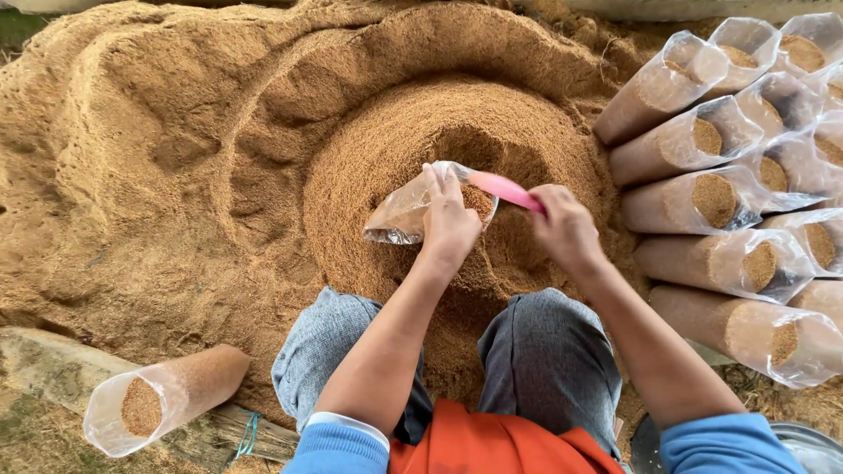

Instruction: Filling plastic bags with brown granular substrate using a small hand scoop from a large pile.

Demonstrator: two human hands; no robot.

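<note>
The clear plastic bag (413, 211) is held at the centre of the frame, above a hollow in the large sawdust heap (176, 175). It is gripped at its mouth by the left hand (450, 224), whose fingers (439, 183) are closed over the rim. The bag's long axis runs from its closed end at lower left up towards its open mouth at the right, so the mouth faces the right hand (566, 230). A little brown sawdust is seen already lying inside it.

The pink scoop (502, 188) is gripped by the closed fingers of the right hand, its handle end in the fist and its flat end pointed to the left, touching or just over the bag's mouth. The scoop lies just to the right of the bag, and the right hand is the nearer one to it; the left hand is the nearer one to the bag.

Nothing stands between scoop and bag mouth. Along the right edge of the frame, a stack of filled bags (702, 202) is laid on its side, open ends towards the right, well apart from the hands. One more filled bag (167, 395) is laid at the lower left, resting on a wooden plank (53, 364). The knees (544, 351) of the person, in grey trousers, are seen just below the hands.
</note>
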